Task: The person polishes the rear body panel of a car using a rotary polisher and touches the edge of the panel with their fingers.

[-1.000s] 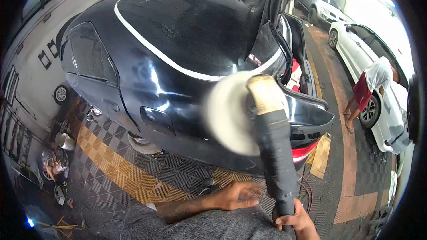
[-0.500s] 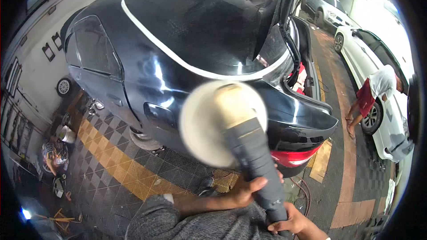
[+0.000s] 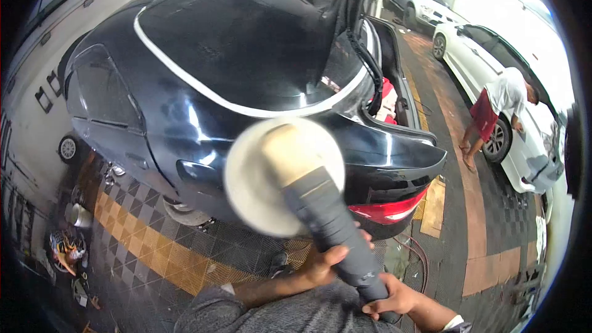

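Both hands hold a car polisher (image 3: 327, 209) with a black, tape-wrapped body and a yellowish head. Its round white pad (image 3: 246, 179) is blurred and lies over the rear side panel of a dark, glossy car (image 3: 166, 117); whether it touches the paint I cannot tell. My left hand (image 3: 330, 262) wraps the middle of the body. My right hand (image 3: 394, 296) grips the rear end, close to my waist. White masking tape (image 3: 203, 95) edges the rear window. Below and right of the pad sits the red tail light (image 3: 391, 209).
The open trunk (image 3: 398, 86) has red and white items inside. A person in red shorts (image 3: 490, 108) bends beside a white car (image 3: 487, 55) on the right. Another person (image 3: 66, 250) is low at the left, near a white bucket (image 3: 80, 216). A hose (image 3: 419, 259) lies on the floor.
The view has shifted, so the car and floor appear further left. The polisher sits slightly left in view, still over the same rear panel area. Both hands keep their hold.
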Demonstrator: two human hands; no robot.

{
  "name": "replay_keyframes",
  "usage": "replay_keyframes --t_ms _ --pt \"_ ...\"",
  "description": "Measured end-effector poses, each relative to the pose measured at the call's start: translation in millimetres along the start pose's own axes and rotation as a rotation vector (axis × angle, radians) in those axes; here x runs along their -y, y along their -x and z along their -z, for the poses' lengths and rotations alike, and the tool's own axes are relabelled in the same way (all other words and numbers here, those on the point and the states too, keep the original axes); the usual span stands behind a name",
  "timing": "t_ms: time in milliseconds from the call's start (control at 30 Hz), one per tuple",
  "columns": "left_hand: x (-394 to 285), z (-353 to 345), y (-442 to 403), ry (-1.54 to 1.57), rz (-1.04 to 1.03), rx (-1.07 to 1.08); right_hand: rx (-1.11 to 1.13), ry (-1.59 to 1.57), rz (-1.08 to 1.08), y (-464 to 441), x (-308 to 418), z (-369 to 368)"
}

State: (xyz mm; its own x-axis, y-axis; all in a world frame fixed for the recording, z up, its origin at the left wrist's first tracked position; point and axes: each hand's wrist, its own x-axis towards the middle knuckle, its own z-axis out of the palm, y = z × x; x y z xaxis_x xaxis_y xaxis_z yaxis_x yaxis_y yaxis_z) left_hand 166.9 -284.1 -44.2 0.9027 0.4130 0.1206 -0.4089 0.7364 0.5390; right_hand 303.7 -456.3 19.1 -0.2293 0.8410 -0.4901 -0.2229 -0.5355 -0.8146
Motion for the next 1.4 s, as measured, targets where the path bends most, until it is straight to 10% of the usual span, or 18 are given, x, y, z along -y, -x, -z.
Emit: replay_keyframes --t_ms 333,533,1067,1400 --pt "1.8 -7.0 -3.5 -0.086 -0.077 0.005 0.202 -0.251 0.050 4.7 -5.4 14.2" --pt "25.8 -25.7 -44.1 -0.127 0.069 0.070 -0.303 -0.246 -0.038 28.9 -6.2 9.2" --pt "3.9 -16.9 -20.7 -0.089 -0.074 -0.017 -0.141 0.063 -0.066 13.7 44.0 -2.0" --pt "18.7 -55.0 -75.8 0.033 0.071 0.113 -0.504 -0.022 -0.085 60.2 78.2 -16.7"
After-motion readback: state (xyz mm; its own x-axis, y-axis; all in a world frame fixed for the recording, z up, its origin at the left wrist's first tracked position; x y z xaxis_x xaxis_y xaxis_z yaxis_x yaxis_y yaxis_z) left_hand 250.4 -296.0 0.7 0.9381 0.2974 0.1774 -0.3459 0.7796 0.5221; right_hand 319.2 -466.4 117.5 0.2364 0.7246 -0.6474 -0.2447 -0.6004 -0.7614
